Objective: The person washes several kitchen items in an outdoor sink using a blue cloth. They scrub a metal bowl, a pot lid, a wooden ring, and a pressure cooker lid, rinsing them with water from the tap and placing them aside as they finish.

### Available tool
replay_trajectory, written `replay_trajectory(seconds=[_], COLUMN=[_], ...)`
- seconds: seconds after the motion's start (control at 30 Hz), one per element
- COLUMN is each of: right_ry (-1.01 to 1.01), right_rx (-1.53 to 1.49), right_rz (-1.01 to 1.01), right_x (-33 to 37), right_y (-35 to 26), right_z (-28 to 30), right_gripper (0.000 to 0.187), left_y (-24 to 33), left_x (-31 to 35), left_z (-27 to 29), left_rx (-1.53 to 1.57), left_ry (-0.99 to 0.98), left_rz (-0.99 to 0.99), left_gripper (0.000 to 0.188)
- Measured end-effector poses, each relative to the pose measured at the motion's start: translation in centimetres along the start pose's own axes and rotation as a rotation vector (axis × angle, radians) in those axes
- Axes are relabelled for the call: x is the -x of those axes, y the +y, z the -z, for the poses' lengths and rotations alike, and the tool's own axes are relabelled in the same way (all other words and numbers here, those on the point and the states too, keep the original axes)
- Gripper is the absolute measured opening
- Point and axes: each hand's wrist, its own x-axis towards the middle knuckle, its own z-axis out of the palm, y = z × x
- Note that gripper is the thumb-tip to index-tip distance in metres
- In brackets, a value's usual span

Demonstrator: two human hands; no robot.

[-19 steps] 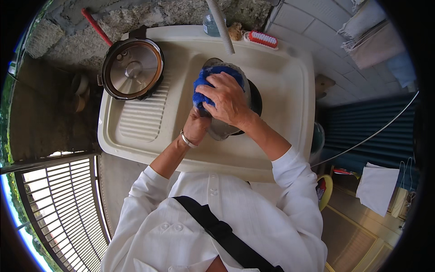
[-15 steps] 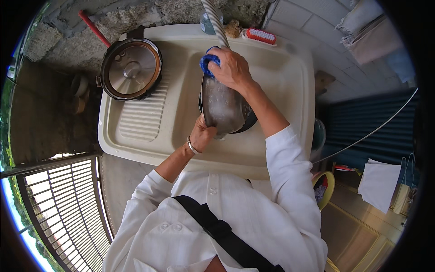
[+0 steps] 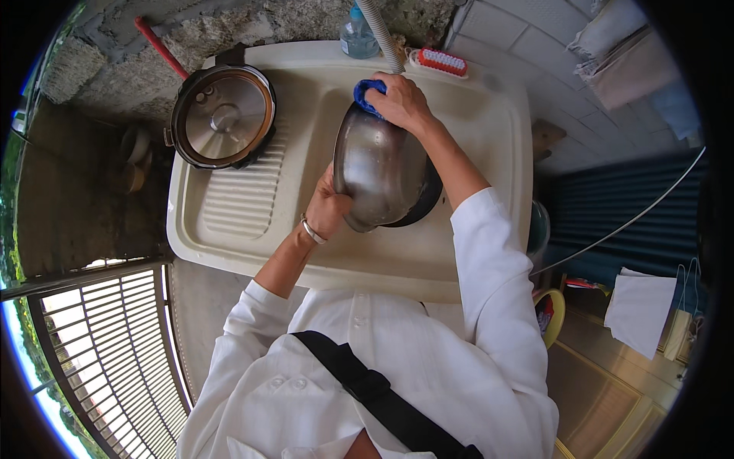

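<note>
While the left hand [image 3: 327, 206] grips one bowl [image 3: 380, 164], the right hand [image 3: 403, 102] clutches one blue cloth [image 3: 365, 98] against it. One lidded pot [image 3: 223, 119] and one brush [image 3: 442, 63] sit nearby

No lettering, number or sign is legible in view. Clear bluish bottle [image 3: 359, 38] on the back rim of the sink [image 3: 493, 153]: small pale patch low on its side; cannot tell whether it is a label, too small to read. Small red item [image 3: 585, 285] at right, near the hanging white cloth [image 3: 641, 312]: its surface markings are likewise too small to read.
</note>
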Motion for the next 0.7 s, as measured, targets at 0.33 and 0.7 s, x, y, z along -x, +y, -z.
replay_trajectory(seconds=[0.33, 0.7], right_ry=[-0.098, -0.027], right_rx=[-0.048, -1.093], right_rz=[0.315, -0.55], right_x=[2.7, 5.0], right_y=[-3.9, 10.9], right_z=[-1.5, -4.3], right_gripper=[0.025, 0.04], left_y=[-2.2, -2.6], left_x=[-2.7, 0.0], left_z=[2.8, 5.1], left_rx=[-0.088, -0.005], left_ry=[0.382, 0.367], left_rz=[-0.111, -0.139], left_gripper=[0.029, 0.032])
